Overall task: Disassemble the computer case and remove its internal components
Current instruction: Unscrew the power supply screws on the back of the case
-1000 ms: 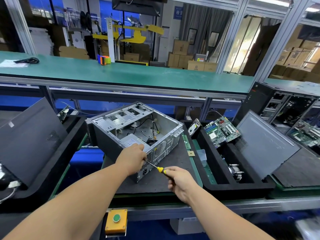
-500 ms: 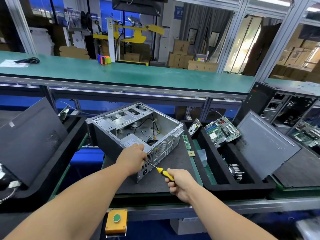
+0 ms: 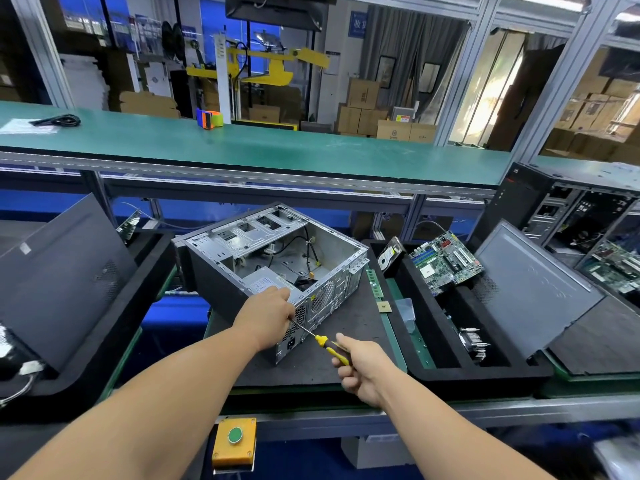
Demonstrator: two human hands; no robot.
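On the black mat of the tabletop the open computer case lies unmoved, left hand gripping its rear corner, while the right hand, clasping the yellow screwdriver, has rolled its wrist, so probably a rear screw is loosening.

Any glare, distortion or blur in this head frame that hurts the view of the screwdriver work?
Head view: wide-angle bending curves the green shelf and the frame posts; the window at upper right is blown out; the case, the screwdriver and both hands, left and right, are sharp and evenly lit; the bottom-right corner is blurred.
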